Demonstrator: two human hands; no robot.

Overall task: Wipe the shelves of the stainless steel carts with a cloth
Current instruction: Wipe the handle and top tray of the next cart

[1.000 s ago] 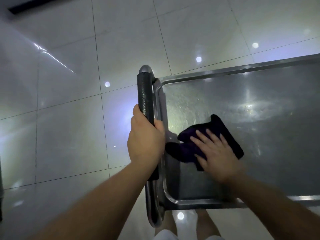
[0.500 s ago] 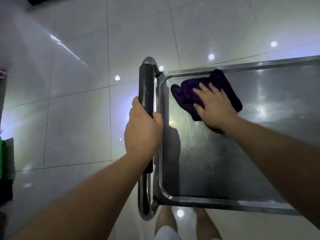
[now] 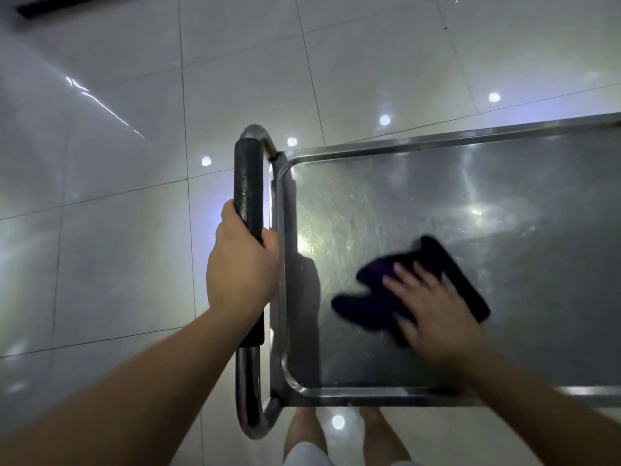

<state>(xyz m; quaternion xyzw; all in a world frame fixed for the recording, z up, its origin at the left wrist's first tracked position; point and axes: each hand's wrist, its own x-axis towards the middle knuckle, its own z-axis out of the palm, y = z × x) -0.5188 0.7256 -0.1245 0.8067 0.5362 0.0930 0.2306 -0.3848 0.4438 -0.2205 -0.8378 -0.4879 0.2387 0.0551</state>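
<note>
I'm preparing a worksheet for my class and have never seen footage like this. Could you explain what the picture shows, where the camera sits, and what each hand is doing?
There is no machine here: a person wears a wide-angle camera on the head, looking down at their own two bare arms. The left hand grips the black padded handle of a stainless steel cart. The right hand lies flat, fingers straight, pressing a dark purple cloth onto the cart's shiny top shelf. Nothing else lies on the shelf. Beneath is a pale glossy tiled floor, and the person's legs show below the shelf's near edge.
</note>
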